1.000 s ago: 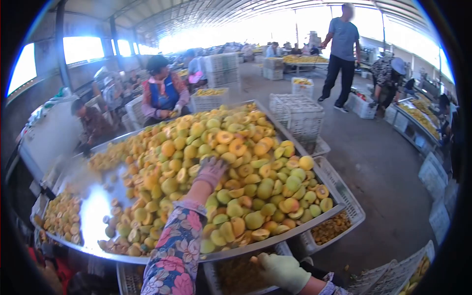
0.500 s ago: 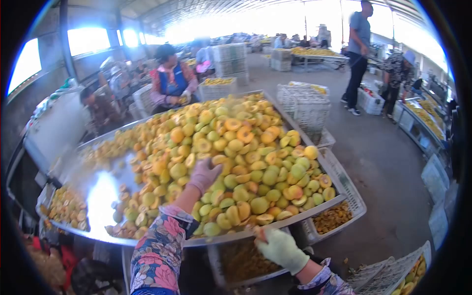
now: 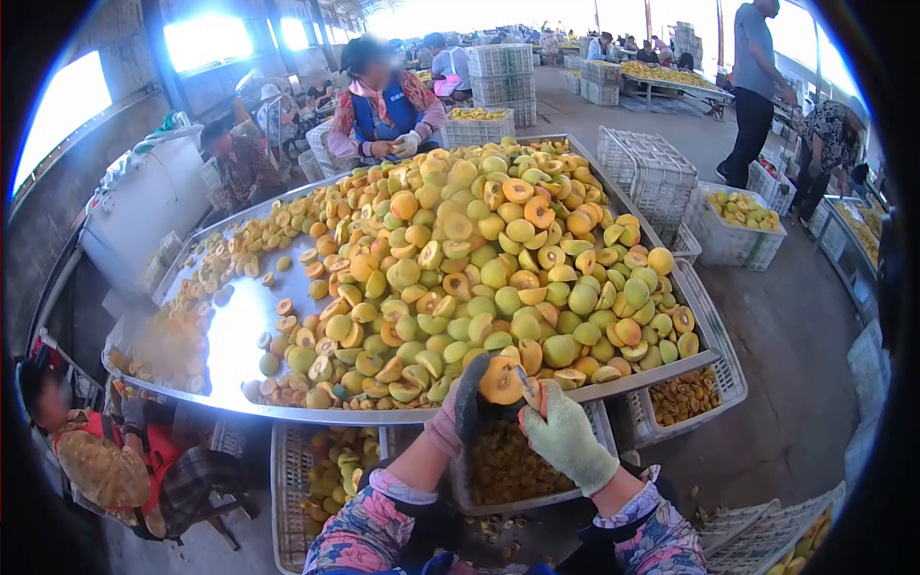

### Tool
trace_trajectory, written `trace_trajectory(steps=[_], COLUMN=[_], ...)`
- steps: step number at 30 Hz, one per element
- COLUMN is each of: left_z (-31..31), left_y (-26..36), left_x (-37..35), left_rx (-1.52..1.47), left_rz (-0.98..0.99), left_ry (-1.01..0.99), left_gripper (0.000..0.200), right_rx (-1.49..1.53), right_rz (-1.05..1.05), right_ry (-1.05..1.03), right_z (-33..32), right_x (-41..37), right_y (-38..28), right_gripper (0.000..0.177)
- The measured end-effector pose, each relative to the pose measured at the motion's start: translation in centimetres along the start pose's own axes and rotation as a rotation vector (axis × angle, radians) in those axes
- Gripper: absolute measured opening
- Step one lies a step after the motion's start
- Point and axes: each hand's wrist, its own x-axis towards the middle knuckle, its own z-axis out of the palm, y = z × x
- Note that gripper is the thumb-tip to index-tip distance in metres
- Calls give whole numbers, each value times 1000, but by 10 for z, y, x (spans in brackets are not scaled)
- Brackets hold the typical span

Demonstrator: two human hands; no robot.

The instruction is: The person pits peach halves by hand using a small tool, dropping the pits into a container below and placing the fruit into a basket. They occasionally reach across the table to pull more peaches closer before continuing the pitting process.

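Halved yellow-green fruit (image 3: 489,268) lies heaped on a metal table (image 3: 402,415). At the table's near edge, my left hand (image 3: 458,412), in a pinkish glove with dark fingers, holds a fruit half (image 3: 502,380) with its cut face up. My right hand (image 3: 567,436), in a pale green glove, is closed on a small tool (image 3: 526,383) whose tip is at the right side of that fruit half. The tool's handle is mostly hidden by the fingers. Under my hands is a crate of brownish fruit pieces (image 3: 513,465).
A crate with green-yellow fruit (image 3: 335,470) stands below left, another crate (image 3: 682,398) below right. Across the table sits a person in a blue vest (image 3: 383,115). A person in red (image 3: 144,460) sits at lower left. Stacked crates (image 3: 652,172) and a standing person (image 3: 754,86) are at the right.
My left hand has come back from the heap to the near edge and now holds a fruit half. My right hand has moved up to it. The view has shifted.
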Motion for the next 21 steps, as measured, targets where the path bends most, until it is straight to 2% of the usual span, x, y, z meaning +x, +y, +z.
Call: trace_trajectory(steps=[3,4,6,10,13,15,16,18,21], left_z=[-16,-33,-67,-44,-58,-78,-75,-63,-69], left_y=[-14,-22,-38,-30,-35,-43,-40,-29,-29], left_x=[15,24,46,38,42,52,48,38,38], left_rx=[54,50,636,547,670,954,954,1255,1299], left_rz=[58,49,371,370,446,729,728,781,731], left_ry=[7,12,-89,-59,-22,-74,-73,-87,-44], left_gripper=[48,48,47,46,41,35,35,32,30], right_rx=[-26,-128,-230,-261,-367,-437,-477,-516,-596], right_rz=[-13,-53,-90,-72,-124,-169,-154,-140,-165], right_ry=[50,67,79,82,122,146,128,107,70], right_z=[0,-1,-1,1,7,9,8,9,12], right_x=[1,1,3,3,2,1,1,0,-3], right_y=[-2,-4,-5,-16,-16,-17,-21,-23,-21], right_gripper=[21,19,18,19,21,23,23,23,23])
